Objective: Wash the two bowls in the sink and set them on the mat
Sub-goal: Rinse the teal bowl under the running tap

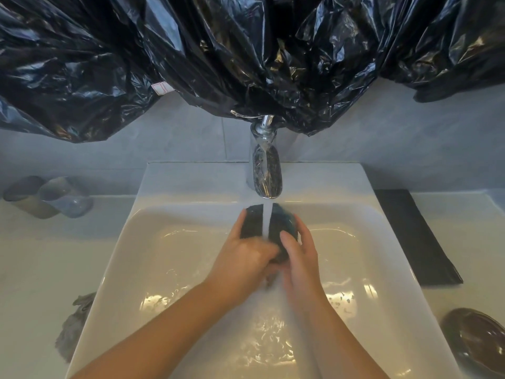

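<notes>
Both my hands hold a dark scouring sponge [252, 222] under the running water from the chrome tap [266, 170], over the white sink [169, 242]. My left hand [243, 255] grips its left side and my right hand [299, 255] closes on its right side. A dark brown bowl [476, 337] sits on the counter at the lower right. A black mat [412, 236] lies on the counter to the right of the sink. I see no bowl inside the basin, which holds shallow water.
Two tumblers [54, 196] stand on the counter at the left. A grey cloth [75, 324] lies by the sink's left edge. Black plastic sheeting [246, 50] hangs over the wall above the tap.
</notes>
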